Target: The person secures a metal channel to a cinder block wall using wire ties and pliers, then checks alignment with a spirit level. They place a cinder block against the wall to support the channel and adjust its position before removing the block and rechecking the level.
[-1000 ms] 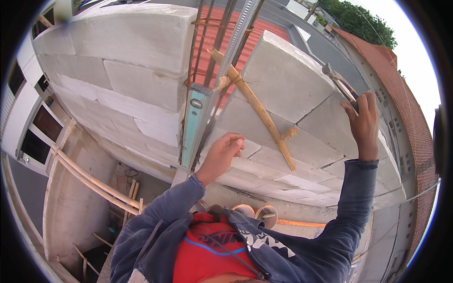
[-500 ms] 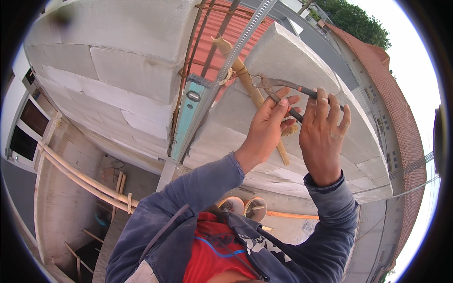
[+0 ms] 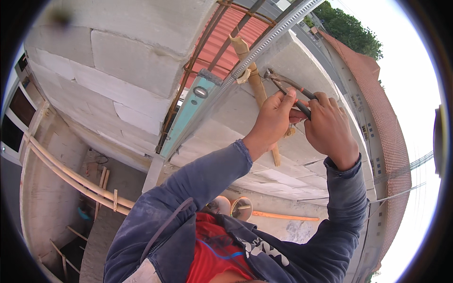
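Both of my hands are on a pair of pincers (image 3: 271, 75) with dark handle grips. My right hand (image 3: 332, 125) is closed round the handles from the right. My left hand (image 3: 272, 119) pinches a handle between thumb and fingers; part of its grip is hidden. The pincers' jaws are beside a wooden batten (image 3: 257, 85), which slants across the block wall. Whether they bite on wire is too small to tell. Left of the batten runs a perforated metal profile (image 3: 276, 35), with a teal spirit level (image 3: 185, 118) against it.
Rusty rebar (image 3: 202, 40) stands in the gap between the left block wall (image 3: 127, 70) and the right one (image 3: 226, 111). Buckets (image 3: 242, 210) and an orange pole (image 3: 285, 216) lie below. At lower left, wooden poles (image 3: 78, 172) cross above a deep drop.
My right hand has closed from spread fingers to a grip round the handles. The pincers' handles are closer together and the jaws sit slightly farther right. The whole view has shifted.
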A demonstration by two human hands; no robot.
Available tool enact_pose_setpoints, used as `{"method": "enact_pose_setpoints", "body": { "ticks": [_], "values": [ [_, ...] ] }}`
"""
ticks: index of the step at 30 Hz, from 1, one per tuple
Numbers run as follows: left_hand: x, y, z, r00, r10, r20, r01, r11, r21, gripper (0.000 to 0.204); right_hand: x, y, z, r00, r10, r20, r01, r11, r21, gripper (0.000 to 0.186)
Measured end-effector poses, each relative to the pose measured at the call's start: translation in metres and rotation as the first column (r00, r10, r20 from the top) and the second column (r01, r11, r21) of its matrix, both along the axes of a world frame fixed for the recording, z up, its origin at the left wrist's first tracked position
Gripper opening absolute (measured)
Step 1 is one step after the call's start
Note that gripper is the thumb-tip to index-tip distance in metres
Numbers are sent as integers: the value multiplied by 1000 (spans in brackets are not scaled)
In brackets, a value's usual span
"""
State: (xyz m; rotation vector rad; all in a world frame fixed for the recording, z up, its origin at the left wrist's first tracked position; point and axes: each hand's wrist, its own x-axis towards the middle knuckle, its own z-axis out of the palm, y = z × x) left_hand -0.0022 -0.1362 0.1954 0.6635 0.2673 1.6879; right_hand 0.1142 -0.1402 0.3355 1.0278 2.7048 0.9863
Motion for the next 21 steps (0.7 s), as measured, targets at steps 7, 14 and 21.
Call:
{"method": "enact_pose_setpoints", "body": {
  "ticks": [7, 14, 21],
  "values": [
    [-3, 2, -7, 993, -28, 112, 24, 999, 33, 49, -19, 2, 12, 989, 24, 145, -21, 1000, -18, 12],
    [5, 3, -11, 981, -37, 191, 21, 996, 82, 51, -32, -15, 17, 960, 19, 281, -67, 985, 160, 14],
    [9, 10, -13, 986, -35, 164, 21, 996, 85, 55, -37, 6, 35, 960, 6, 281, -1, 1000, -19, 18]
  ]
}}
